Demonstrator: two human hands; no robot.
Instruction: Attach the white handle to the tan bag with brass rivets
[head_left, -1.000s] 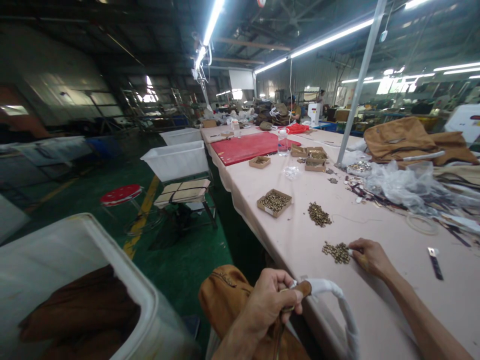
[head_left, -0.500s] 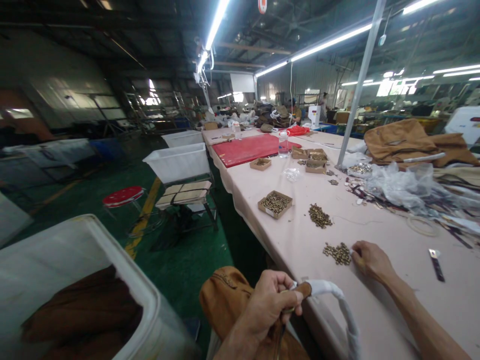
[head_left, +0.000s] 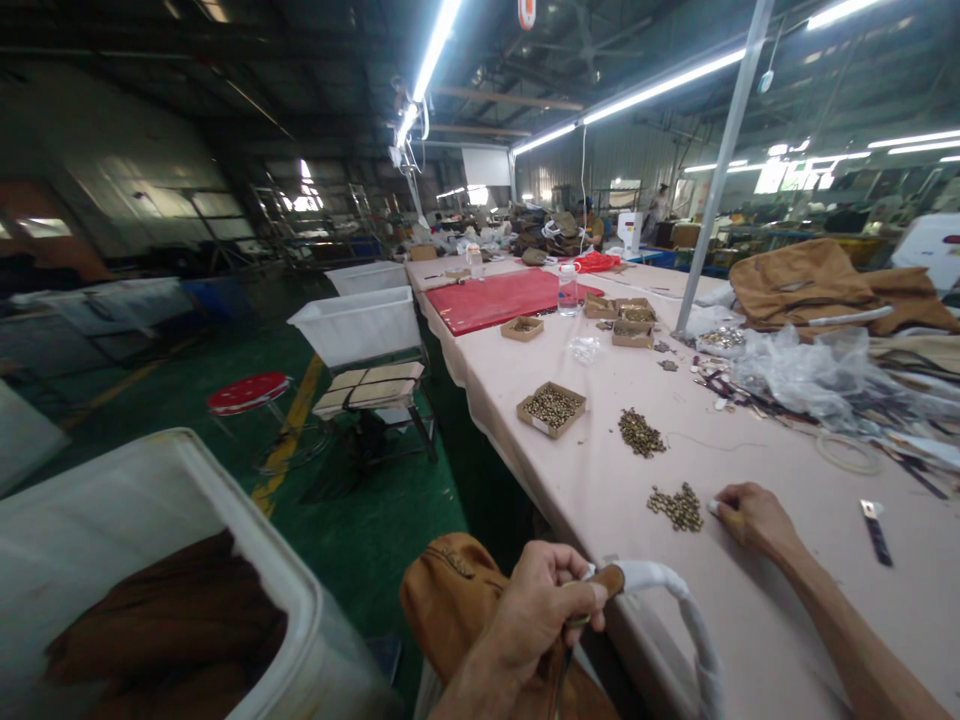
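2 hands: the left hand (head_left: 534, 605) with 1 brown bag (head_left: 450, 575), and the right hand (head_left: 756, 520) near 2 heaps of small metal pieces (head_left: 681, 512), 1 just beside its fingertips, 1 farther beyond. Past these sit 1 filled box (head_left: 551, 408), 1 smaller box (head_left: 522, 328) and 1 red board (head_left: 502, 297). Left of the left hand: 1 red stool (head_left: 250, 392).

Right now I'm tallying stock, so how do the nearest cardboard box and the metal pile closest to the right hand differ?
The cardboard box keeps its metal pieces within low walls; the metal pile lies loose on the table. The box stands farther from the wearer; the pile is close to the right hand. Both show many small, bronze-coloured pieces.
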